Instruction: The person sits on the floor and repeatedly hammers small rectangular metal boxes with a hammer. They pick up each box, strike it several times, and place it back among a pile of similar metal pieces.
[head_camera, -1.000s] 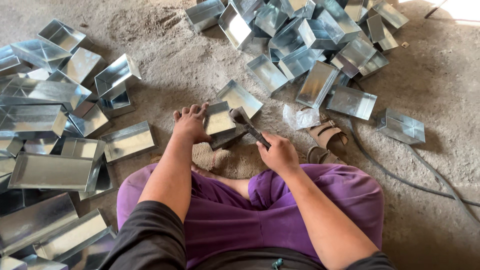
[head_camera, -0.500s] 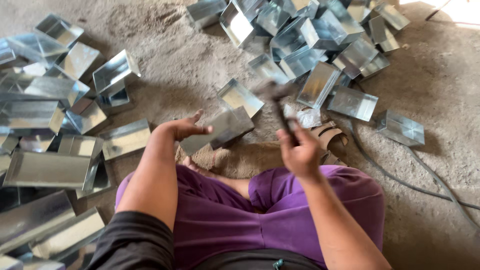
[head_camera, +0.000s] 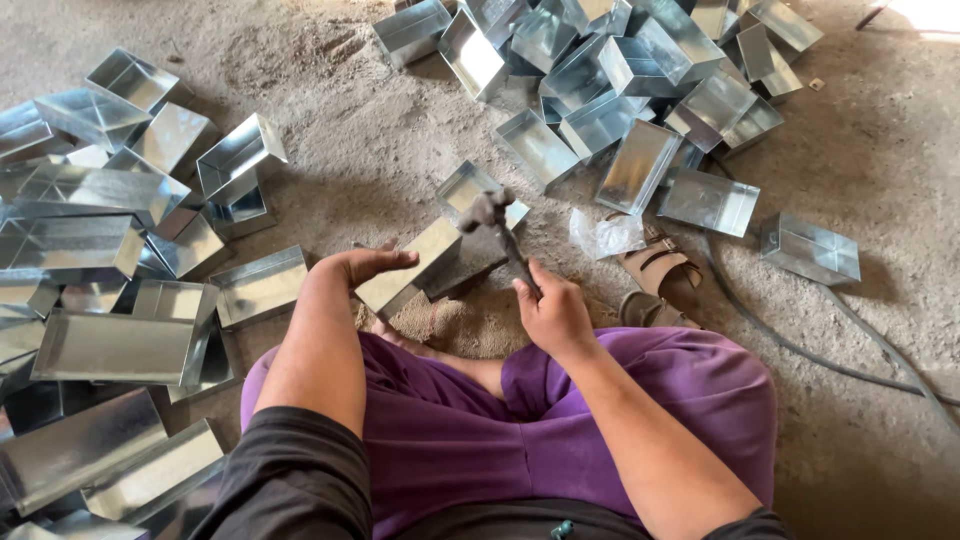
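A dusty, sandy floor (head_camera: 880, 180) carries everything here. On its left side lies a loose heap of shiny sheet-metal trays (head_camera: 110, 250), some overlapping, some tipped on edge. A second heap of metal trays (head_camera: 620, 80) is piled at the top right, with one single tray (head_camera: 810, 250) lying apart to the right of it. Near the middle, a crumpled clear plastic bag (head_camera: 605, 235) lies on the dirt just beside a pair of brown sandals (head_camera: 660, 285). A dark cable (head_camera: 800, 345) snakes across the floor toward the right edge.
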